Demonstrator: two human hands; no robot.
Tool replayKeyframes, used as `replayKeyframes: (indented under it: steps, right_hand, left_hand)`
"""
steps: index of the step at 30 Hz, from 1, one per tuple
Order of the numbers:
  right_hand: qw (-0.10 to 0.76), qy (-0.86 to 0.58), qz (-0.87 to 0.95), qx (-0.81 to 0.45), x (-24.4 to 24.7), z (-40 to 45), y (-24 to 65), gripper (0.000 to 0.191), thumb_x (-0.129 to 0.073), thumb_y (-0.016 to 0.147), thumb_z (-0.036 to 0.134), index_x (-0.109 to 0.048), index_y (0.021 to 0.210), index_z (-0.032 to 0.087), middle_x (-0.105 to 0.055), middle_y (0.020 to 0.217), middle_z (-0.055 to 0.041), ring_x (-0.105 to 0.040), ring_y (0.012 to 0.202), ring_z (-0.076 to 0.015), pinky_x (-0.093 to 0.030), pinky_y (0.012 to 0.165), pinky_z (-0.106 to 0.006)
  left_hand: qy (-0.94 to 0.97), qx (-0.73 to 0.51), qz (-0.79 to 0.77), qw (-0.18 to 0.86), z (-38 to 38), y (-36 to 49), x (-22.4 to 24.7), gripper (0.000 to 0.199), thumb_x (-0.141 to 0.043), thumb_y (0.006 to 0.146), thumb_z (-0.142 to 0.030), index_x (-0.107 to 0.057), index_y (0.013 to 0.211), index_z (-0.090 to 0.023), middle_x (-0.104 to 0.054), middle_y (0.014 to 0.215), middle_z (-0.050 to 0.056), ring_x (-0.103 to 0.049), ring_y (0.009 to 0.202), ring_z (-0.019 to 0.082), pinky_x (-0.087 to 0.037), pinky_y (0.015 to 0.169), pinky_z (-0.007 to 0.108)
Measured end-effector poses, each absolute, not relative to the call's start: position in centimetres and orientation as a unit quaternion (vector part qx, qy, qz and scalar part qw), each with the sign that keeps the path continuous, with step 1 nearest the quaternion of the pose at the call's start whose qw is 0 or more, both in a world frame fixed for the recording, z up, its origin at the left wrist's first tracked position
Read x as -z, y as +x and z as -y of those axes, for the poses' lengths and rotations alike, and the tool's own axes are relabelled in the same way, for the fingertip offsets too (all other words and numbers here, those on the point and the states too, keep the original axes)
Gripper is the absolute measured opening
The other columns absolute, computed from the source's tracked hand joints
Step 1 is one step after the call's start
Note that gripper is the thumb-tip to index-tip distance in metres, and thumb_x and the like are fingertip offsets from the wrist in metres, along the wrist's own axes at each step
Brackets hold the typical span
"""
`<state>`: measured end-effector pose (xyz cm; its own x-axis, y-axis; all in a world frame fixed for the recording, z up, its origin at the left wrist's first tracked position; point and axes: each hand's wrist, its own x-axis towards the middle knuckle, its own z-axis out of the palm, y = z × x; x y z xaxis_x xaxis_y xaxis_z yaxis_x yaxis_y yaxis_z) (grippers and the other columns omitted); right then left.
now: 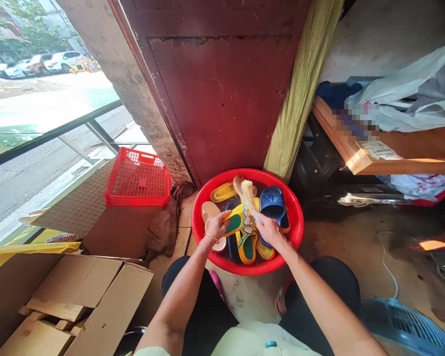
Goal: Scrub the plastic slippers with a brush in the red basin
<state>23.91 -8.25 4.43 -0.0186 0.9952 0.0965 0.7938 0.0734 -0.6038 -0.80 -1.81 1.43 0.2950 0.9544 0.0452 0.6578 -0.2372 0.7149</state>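
Note:
A round red basin [297, 230] stands on the floor in front of my knees, with several slippers and water in it. Yellow, beige and dark blue pairs lie mixed together. My left hand [217, 226] is closed round the heel end of a yellow slipper with a green insole [234, 223], lifted over the others. In my right hand [270, 231] is the handle of a brush with pale bristles [247, 193], whose head lies at the slipper's decorated strap. Just right of the brush, a blue slipper [272, 203] rests on the pile.
Behind the basin is a dark red door [222, 99]. A red plastic crate [139, 180] and an open cardboard box [111, 301] are on the left. At the right are a wooden shelf [411, 165] and a blue fan [411, 324].

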Motion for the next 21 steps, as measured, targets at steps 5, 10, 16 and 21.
replayKeyframes:
  steps: [5,10,16,21]
  right_hand:
    - [0.166,-0.663,0.719,-0.13,-2.7,15.4,23.2,0.051,-0.041,0.097,0.028,-0.051,0.147,0.027,-0.075,0.097,-0.0072,-0.071,0.078,-0.0177,-0.055,0.07,-0.023]
    - [0.131,-0.671,0.715,-0.147,-2.6,17.1,24.3,0.05,-0.038,0.098,0.028,-0.052,0.146,0.028,-0.074,0.099,-0.0071,-0.07,0.082,-0.0184,-0.054,0.073,-0.025]
    - [0.103,-0.709,0.684,-0.138,-6.6,10.8,22.9,0.05,-0.037,0.099,0.025,-0.051,0.147,0.027,-0.075,0.1,-0.0091,-0.071,0.093,-0.0212,-0.054,0.083,-0.029]
    - [0.045,-0.661,0.728,-0.173,-6.6,14.8,18.9,0.055,-0.041,0.098,0.022,-0.042,0.152,0.028,-0.073,0.103,-0.0128,-0.073,0.086,-0.0216,-0.053,0.079,-0.027]
  left_hand:
    - [0.72,-0.26,-0.597,0.239,1.7,0.1,-1.5,0.063,-0.061,0.084,-0.02,-0.05,0.145,-0.025,-0.07,0.124,0.006,-0.065,0.114,0.026,-0.047,0.103,0.036]
    - [0.715,-0.267,-0.602,0.237,1.6,1.9,-1.7,0.074,-0.062,0.084,-0.018,-0.036,0.154,-0.023,-0.067,0.129,0.013,-0.066,0.111,0.031,-0.047,0.1,0.042]
    - [0.727,-0.266,-0.58,0.254,3.2,3.3,-2.2,0.082,-0.06,0.083,-0.016,-0.026,0.158,-0.021,-0.064,0.134,0.014,-0.067,0.108,0.03,-0.044,0.103,0.04]
    - [0.661,-0.327,-0.589,0.331,2.4,2.4,-1.0,0.083,-0.065,0.078,-0.023,-0.033,0.155,-0.02,-0.068,0.128,0.011,-0.068,0.105,0.028,-0.047,0.098,0.038]
